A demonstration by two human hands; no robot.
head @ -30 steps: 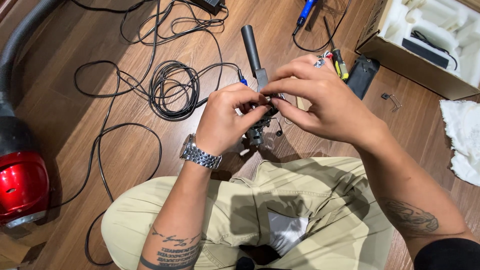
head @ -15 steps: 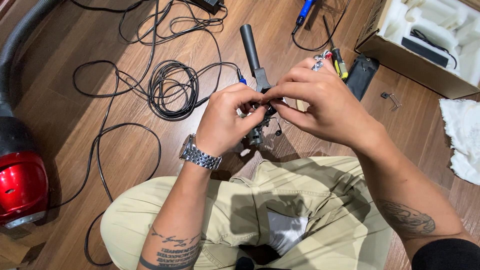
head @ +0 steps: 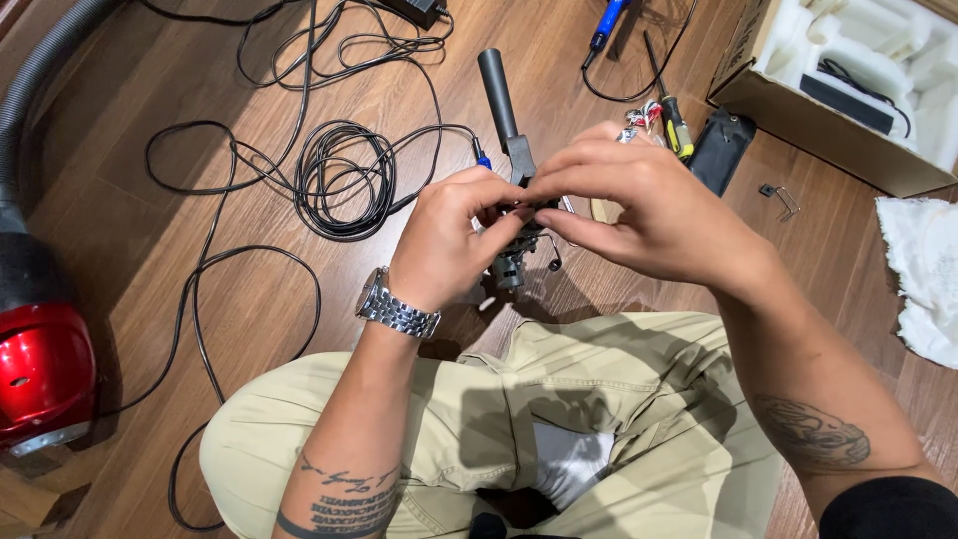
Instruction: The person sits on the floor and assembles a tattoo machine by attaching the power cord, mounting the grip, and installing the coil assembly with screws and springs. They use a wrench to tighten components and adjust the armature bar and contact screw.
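Observation:
Both my hands meet over a dark metal device with a long black handle point(head: 499, 95) that sticks out away from me. My left hand point(head: 449, 240), with a steel watch on the wrist, pinches the device's body from the left. From the right, my right hand point(head: 649, 205) closes its fingertips on the same spot. Below the fingers a grey cylindrical part of the device point(head: 511, 269) shows. The point where the fingers meet is hidden.
A coiled black cable point(head: 344, 180) lies on the wooden floor at the left, a red vacuum cleaner point(head: 40, 369) at the far left. A screwdriver point(head: 674, 120), a black pouch point(head: 720, 150), an open cardboard box with white foam point(head: 848, 70) and a white cloth point(head: 923, 269) lie to the right.
The hands have stayed on the device; the fingers shifted slightly and the view crept a little.

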